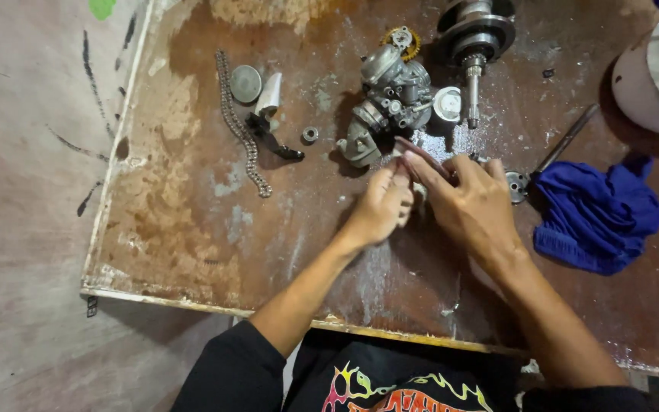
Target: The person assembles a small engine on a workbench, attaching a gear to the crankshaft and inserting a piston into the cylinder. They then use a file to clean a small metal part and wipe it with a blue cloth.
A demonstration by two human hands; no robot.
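- The left hand (381, 204) reaches forward from the lower middle, forearm angled up and right, fingers curled together on a small part (419, 192) that sits mostly hidden between the two hands.
- The right hand (470, 204) comes in from the lower right, back of the hand up, wrist bent inward; its fingers are pressed together, pinching a thin dark strip (419, 156) that slants up and left from the fingertips.
- Both hands meet, touching, near the middle of the worn brown desk (192, 229).
- Just beyond the fingertips lies a grey carburettor (387, 103), with a crankshaft (473, 46) to its right.
- A chain (242, 126) lies well to the left, beside a round disc (245, 83) and a black lever (272, 137).
- A blue rag (596, 214) lies right of the right hand; a white tub (654, 76) stands at the far right corner.
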